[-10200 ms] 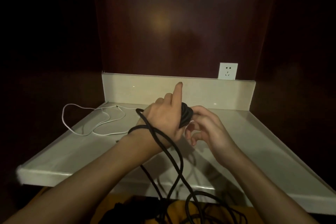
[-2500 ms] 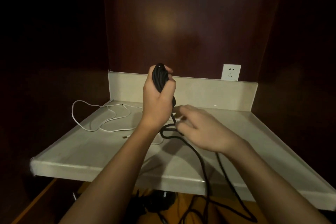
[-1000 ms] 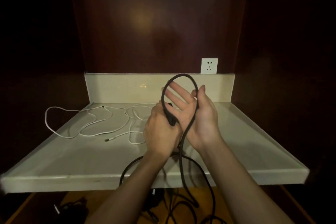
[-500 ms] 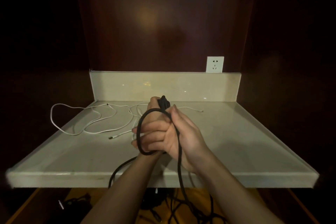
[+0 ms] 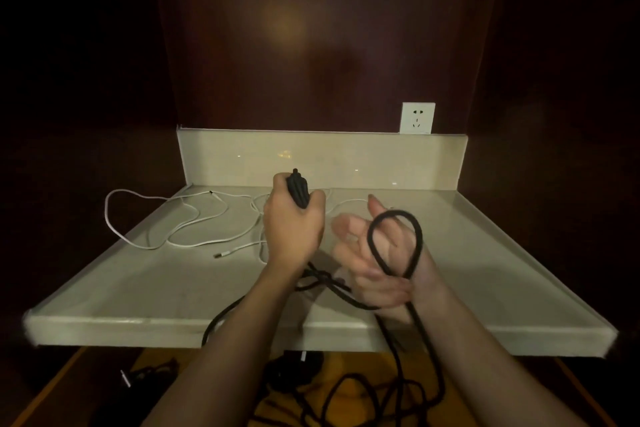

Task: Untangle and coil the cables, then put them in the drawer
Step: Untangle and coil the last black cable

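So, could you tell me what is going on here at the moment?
A person is coiling a black cable. The left hand grips the wound bundle, while the right hand, fingers straight, carries a fresh loop. The rest of it trails off the counter to the floor. A white cable lies loose on the counter, not yet coiled.

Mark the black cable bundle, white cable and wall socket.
black cable bundle [image 5: 298, 193], head view, on the coiled wraps above the left fist.
white cable [image 5: 194, 217], head view, on a loop lying on the counter.
wall socket [image 5: 417, 118], head view, faceplate centre.
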`<state>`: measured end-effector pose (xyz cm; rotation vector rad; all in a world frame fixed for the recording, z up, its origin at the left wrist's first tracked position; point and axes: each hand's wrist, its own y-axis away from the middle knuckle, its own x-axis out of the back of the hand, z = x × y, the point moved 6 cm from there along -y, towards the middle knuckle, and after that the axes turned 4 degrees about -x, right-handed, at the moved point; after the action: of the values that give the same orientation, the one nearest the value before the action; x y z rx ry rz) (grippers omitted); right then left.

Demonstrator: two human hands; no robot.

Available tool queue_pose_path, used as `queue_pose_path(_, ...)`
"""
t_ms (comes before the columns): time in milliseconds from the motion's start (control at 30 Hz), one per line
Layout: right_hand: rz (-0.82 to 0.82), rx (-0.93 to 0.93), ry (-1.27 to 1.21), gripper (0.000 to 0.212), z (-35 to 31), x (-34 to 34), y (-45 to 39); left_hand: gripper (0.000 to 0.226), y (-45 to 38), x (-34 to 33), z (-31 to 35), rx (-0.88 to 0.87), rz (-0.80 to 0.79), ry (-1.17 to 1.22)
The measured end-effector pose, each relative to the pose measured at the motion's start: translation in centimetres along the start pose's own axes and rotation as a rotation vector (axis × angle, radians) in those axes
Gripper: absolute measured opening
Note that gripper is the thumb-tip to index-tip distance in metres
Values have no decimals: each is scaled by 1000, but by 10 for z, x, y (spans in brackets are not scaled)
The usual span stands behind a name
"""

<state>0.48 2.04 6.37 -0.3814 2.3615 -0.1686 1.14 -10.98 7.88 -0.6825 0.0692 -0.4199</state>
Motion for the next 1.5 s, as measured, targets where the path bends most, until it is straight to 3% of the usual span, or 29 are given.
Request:
queue_pose_path(67, 212, -228, 347, 52, 2, 13, 18, 34, -7, 5, 3, 18, 10, 46)
queue_pose_path(167, 680, -583, 1086, 50, -10, 28, 42, 28, -19, 15, 8, 36, 19, 167)
queue_pose_path(200, 806, -672, 1270, 64, -15, 32, 47, 22, -23, 18, 12, 23, 22, 204)
queue_pose_path(267, 899, -816, 1596, 101, -17, 38, 54, 14, -28, 25, 21, -27, 16, 224)
queue_pose_path(300, 903, -883, 1724, 107, -15, 41, 56, 15, -29, 28, 28, -58, 10, 228)
queue_pose_path(400, 890, -1062, 1983, 80, -12, 51, 58, 22, -34, 34, 38, -113, -24, 241)
queue_pose_path(467, 958, -1065, 2094, 71, -20, 47, 56, 24, -33, 32, 38, -84, -74, 320)
queue_pose_path(567, 894, -986, 2133, 83, -24, 34, 49, 25, -27, 27, 38, 26, -145, 535)
queue_pose_path(633, 806, -780, 1973, 91, -24, 18, 40, 26, -21, 22, 43, 74, -182, 665)
queue_pose_path(733, 893, -154, 1308, 67, -28, -5, 15, 30, -13, 18, 50, 76, -213, 803)
queue_pose_path(800, 879, 145, 875, 45, -20, -9, 0, 34, -11, 18, 53, 80, -200, 876)
queue_pose_path(900, 855, 313, 685, 57, -3, -7, -16, 35, -11, 21, 56, 110, -174, 945)
queue_pose_path(967, 903, 299, 652, 61, 3, -2, -14, 33, -13, 23, 61, 123, -195, 1007)
queue_pose_path(1100, 754, 32, 766, 32, 13, -2, -12, 32, -18, 31, 73, 100, -215, 1101)
queue_pose_path(1267, 1028, 287, 793, 13, -7, 5, 10, 22, -26, 44, 80, 117, -37, 1215)
queue_pose_path(1300, 1064, 278, 910, 4, -2, 3, 11, 25, -29, 48, 81, 59, 21, 1154)
queue_pose_path(1400, 1054, 192, 1366, 18, 21, -14, 8, 31, -28, 58, 89, -275, 139, 708)
queue_pose_path(1500, 983, 90, 1876, 26, 31, -35, 6, 31, -19, 48, 100, -685, -4, 105)
